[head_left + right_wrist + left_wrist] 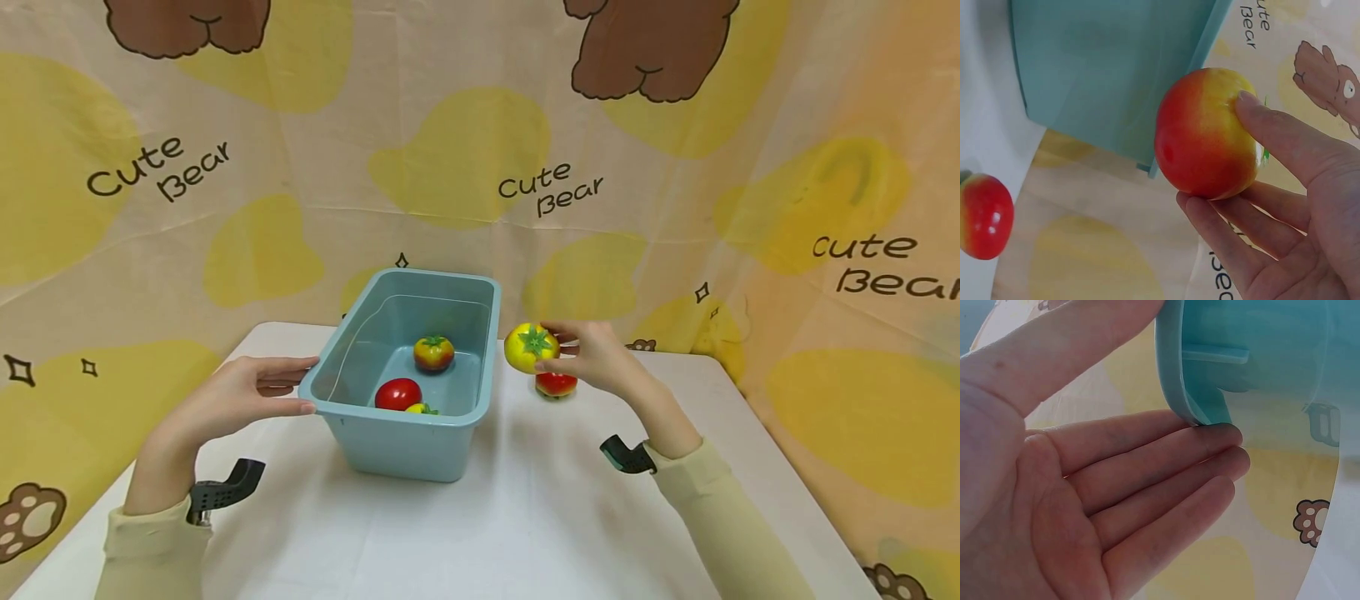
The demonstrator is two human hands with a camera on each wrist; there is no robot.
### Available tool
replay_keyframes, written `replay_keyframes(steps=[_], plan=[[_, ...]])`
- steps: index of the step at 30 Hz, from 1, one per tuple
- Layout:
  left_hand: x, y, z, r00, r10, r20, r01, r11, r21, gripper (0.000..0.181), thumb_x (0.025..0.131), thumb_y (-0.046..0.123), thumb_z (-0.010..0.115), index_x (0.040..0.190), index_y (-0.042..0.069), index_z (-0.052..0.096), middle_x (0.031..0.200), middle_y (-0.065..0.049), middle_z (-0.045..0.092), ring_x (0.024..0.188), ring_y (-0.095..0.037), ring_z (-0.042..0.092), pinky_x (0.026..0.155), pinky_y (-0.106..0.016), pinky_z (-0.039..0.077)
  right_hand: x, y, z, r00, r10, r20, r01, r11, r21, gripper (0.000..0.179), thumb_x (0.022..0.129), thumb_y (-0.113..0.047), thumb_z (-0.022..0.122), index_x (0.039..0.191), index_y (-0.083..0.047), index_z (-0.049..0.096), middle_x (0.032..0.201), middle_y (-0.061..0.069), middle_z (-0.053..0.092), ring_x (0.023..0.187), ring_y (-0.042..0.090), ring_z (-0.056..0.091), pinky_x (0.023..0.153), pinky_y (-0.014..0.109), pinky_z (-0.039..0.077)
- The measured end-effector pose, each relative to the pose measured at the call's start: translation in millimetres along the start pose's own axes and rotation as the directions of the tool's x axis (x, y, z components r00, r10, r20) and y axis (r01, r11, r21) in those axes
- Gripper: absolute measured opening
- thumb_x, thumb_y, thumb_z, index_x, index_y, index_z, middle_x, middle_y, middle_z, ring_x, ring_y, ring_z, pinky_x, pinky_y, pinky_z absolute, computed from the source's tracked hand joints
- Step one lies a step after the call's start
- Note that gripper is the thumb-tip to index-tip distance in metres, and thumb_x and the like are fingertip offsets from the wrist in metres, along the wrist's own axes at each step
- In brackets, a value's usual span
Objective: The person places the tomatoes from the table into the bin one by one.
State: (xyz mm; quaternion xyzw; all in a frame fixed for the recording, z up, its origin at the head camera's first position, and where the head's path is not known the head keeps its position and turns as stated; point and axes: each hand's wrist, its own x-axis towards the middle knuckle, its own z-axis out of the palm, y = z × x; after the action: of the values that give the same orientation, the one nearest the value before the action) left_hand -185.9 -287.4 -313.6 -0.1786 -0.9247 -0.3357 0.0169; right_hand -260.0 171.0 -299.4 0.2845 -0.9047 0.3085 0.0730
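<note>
My right hand [600,354] pinches a red-and-yellow tomato [527,350] between thumb and fingers, above the table just right of a blue-grey plastic bin [408,446]. Green leaves top the tomato; its red side [1185,140] faces the right wrist view. Another red tomato [556,386] sits on the table behind and below this hand, partly covered. At the bin's near left corner rests my left hand [236,396], fingers nearly straight [1154,469] against the rim and thumb beside it. Inside the bin lie a red-yellow tomato [433,357], a red one [397,394] and a partly hidden yellow one [417,408].
A white-covered table [517,533] carries the bin. Cloth printed with bears and yellow patches [465,158] hangs close behind the table and along its sides. Each wrist wears a black camera mount [228,487].
</note>
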Motion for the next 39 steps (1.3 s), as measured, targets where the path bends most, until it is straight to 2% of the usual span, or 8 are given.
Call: replay_keyframes(steps=[7, 16, 21, 28, 32, 34, 39], plan=[[-0.4, 0.8, 0.0, 1.000, 0.006, -0.004, -0.006, 1.000, -0.005, 0.066, 0.079, 0.042, 0.075, 0.134, 0.011, 0.055, 0.127, -0.007, 0.062, 0.109, -0.026, 0.064, 0.086, -0.030, 0.057, 6.8, -11, -8, 1.000, 0.008, 0.003, -0.008, 1.000, -0.027, 0.060, 0.076, -0.023, 0.081, 0.127, -0.001, 0.059, 0.119, 0.014, 0.066, 0.104, 0.027, 0.065, 0.082, 0.036, 0.058], [-1.5, 3.0, -0.6, 1.000, -0.002, -0.002, 0.002, 1.000, -0.004, 0.066, 0.079, 0.042, 0.075, 0.134, 0.010, 0.055, 0.127, -0.008, 0.062, 0.109, -0.027, 0.064, 0.085, -0.026, 0.057, 15.4, -22, -14, 1.000, -0.017, 0.011, 0.018, 1.000, -0.016, 0.058, 0.076, -0.024, 0.081, 0.125, 0.000, 0.060, 0.115, 0.014, 0.067, 0.101, 0.026, 0.067, 0.080, 0.033, 0.059], [-2.1, 4.0, -0.7, 1.000, -0.004, -0.004, 0.004, 1.000, -0.001, 0.066, 0.079, 0.042, 0.075, 0.134, 0.010, 0.055, 0.127, -0.008, 0.062, 0.109, -0.027, 0.064, 0.085, -0.029, 0.057, 20.8, -30, -16, 0.999, -0.044, 0.016, 0.044, 0.999, -0.012, 0.057, 0.076, -0.025, 0.081, 0.124, -0.002, 0.061, 0.113, 0.012, 0.068, 0.100, 0.025, 0.068, 0.081, 0.034, 0.059], [-2.1, 3.7, -0.7, 1.000, -0.007, -0.004, 0.007, 1.000, 0.004, 0.066, 0.079, 0.043, 0.075, 0.134, 0.011, 0.056, 0.126, -0.008, 0.062, 0.108, -0.026, 0.065, 0.084, -0.026, 0.057, 27.8, -38, -17, 0.998, -0.047, 0.037, 0.048, 0.999, -0.021, 0.057, 0.077, -0.026, 0.080, 0.125, -0.003, 0.061, 0.115, 0.012, 0.067, 0.102, 0.027, 0.067, 0.082, 0.035, 0.058], [-2.3, 3.3, -0.8, 1.000, -0.005, -0.008, 0.005, 1.000, 0.005, 0.066, 0.079, 0.042, 0.075, 0.133, 0.011, 0.056, 0.126, -0.007, 0.062, 0.108, -0.026, 0.065, 0.085, -0.033, 0.057, 31.8, -44, -16, 0.997, -0.048, 0.058, 0.049, 0.999, -0.014, 0.055, 0.078, -0.027, 0.079, 0.125, -0.004, 0.061, 0.114, 0.011, 0.068, 0.102, 0.025, 0.067, 0.082, 0.034, 0.059], [-2.3, 3.0, -0.9, 1.000, -0.007, -0.010, 0.007, 1.000, 0.009, 0.066, 0.078, 0.043, 0.075, 0.133, 0.011, 0.056, 0.126, -0.007, 0.063, 0.108, -0.026, 0.065, 0.085, -0.031, 0.057, 33.9, -46, -15, 0.996, -0.051, 0.068, 0.052, 0.999, -0.004, 0.053, 0.078, -0.026, 0.079, 0.124, -0.004, 0.062, 0.113, 0.011, 0.068, 0.101, 0.025, 0.067, 0.081, 0.032, 0.059], [-2.0, 2.5, -0.8, 1.000, -0.022, -0.005, 0.022, 1.000, 0.004, 0.066, 0.078, 0.044, 0.075, 0.134, 0.013, 0.056, 0.125, -0.006, 0.063, 0.108, -0.025, 0.065, 0.082, -0.019, 0.055, 39.8, -50, -9, 0.995, -0.062, 0.079, 0.060, 0.998, 0.033, 0.050, 0.079, -0.024, 0.078, 0.122, -0.002, 0.063, 0.111, 0.012, 0.069, 0.100, 0.025, 0.068, 0.080, 0.032, 0.059]])
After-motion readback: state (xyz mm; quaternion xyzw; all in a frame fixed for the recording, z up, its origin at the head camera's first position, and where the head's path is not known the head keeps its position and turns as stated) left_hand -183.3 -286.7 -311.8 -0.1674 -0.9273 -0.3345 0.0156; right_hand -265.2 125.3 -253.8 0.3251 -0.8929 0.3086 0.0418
